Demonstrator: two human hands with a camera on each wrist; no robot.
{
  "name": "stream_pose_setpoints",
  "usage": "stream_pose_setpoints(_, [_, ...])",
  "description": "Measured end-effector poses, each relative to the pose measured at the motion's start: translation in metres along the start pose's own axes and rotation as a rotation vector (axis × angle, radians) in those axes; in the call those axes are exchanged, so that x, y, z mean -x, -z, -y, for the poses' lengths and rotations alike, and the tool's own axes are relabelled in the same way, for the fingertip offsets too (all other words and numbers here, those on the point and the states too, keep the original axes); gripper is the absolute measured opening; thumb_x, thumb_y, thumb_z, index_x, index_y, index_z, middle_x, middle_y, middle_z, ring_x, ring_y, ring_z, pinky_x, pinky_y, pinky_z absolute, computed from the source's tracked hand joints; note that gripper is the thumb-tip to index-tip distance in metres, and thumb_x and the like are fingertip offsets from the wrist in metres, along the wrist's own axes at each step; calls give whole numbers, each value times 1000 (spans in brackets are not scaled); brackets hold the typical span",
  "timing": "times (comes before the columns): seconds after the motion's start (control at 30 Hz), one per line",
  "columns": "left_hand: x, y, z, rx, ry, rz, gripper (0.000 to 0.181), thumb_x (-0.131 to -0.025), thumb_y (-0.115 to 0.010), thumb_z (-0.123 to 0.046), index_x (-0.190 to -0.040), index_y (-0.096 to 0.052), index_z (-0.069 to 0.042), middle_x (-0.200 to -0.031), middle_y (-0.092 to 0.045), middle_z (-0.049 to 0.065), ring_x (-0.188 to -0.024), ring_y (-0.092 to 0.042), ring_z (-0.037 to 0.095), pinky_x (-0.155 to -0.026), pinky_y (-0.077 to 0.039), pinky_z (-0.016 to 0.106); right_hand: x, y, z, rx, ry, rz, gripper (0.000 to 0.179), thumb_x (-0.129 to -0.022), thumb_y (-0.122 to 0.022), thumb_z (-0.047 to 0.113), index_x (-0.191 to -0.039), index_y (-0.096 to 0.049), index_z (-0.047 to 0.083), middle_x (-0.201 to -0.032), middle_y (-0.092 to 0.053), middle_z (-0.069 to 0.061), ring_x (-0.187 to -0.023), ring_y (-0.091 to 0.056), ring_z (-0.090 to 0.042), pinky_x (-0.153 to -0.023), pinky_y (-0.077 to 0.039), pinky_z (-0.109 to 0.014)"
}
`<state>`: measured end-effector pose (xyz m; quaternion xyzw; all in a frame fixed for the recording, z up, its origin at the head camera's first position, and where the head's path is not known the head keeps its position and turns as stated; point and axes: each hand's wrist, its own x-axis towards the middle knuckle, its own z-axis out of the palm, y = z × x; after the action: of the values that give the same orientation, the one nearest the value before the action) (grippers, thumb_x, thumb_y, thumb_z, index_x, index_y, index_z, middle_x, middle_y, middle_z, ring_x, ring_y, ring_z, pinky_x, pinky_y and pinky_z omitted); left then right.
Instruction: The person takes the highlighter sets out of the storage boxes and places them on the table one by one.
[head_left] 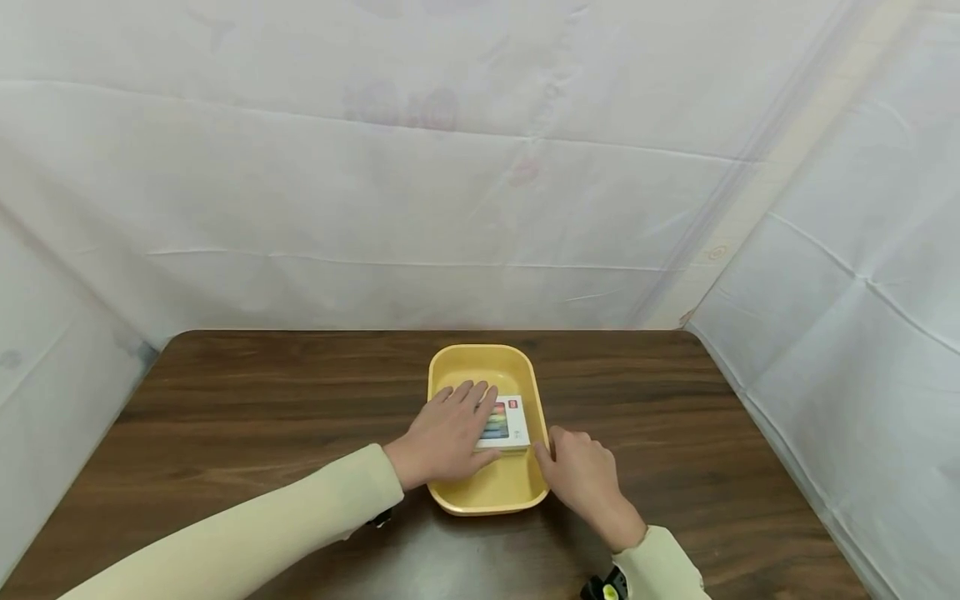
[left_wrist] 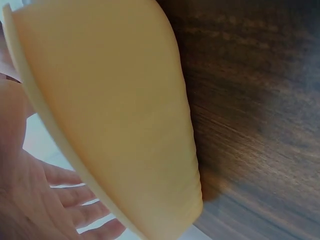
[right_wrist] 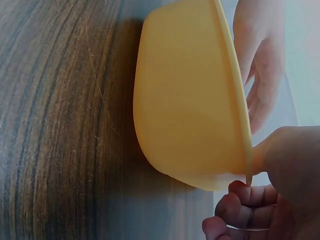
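Partly beneath the spread left hand [head_left: 448, 435], a white rectangular cardboard box [head_left: 516, 427] lies in a yellow round-cornered plastic tray [head_left: 487, 367], whose rim [head_left: 491, 510] the right hand [head_left: 581, 472] pinches, probably for steadiness.

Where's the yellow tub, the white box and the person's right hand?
Yellow tub [head_left: 508, 482]: head view, on its bare floor, near end.
White box [head_left: 517, 426]: head view, on its top face.
Right hand [head_left: 581, 471]: head view, on the back of it.
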<state>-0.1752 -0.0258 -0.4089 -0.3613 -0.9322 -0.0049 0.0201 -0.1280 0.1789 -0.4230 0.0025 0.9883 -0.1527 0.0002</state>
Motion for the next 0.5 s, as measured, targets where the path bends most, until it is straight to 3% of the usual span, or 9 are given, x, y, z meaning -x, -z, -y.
stream_pose_setpoints(0.5, [-13, -10, 7, 28, -7, 61, 83, -91, -49, -61, -149, -33, -5, -152, -39, 14, -139, -39, 31, -110, -35, 49, -3, -7, -1, -56, -23, 13, 35, -95, -55, 29, -64, -50, 16, -52, -46, 3, -43, -43, -13, -42, -31, -29])
